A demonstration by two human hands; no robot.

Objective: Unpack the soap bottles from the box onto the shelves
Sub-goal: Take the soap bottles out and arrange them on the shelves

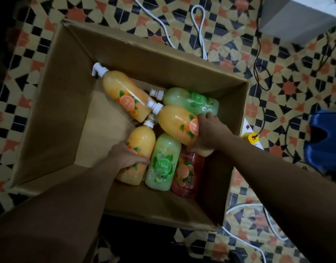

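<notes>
An open cardboard box point(55, 118) stands on the tiled floor and holds several soap bottles lying down. My left hand point(126, 155) grips an orange bottle point(141, 141) at the box's near left. My right hand point(211, 130) grips another orange bottle point(174, 120) lying across the middle. A third orange bottle point(121, 92) leans against the far left wall. Two green bottles lie there too, one at the back point(186, 97) and one at the front point(163, 162). A red bottle point(186, 175) sits at the front right, partly under my right hand's bottle.
White cables point(199, 31) and black cables point(258, 59) run over the patterned floor beyond and right of the box. A power strip with a yellow plug point(251, 137) lies by the box's right wall. A blue object point(326, 143) sits at the right, a grey unit point(296, 18) at top right.
</notes>
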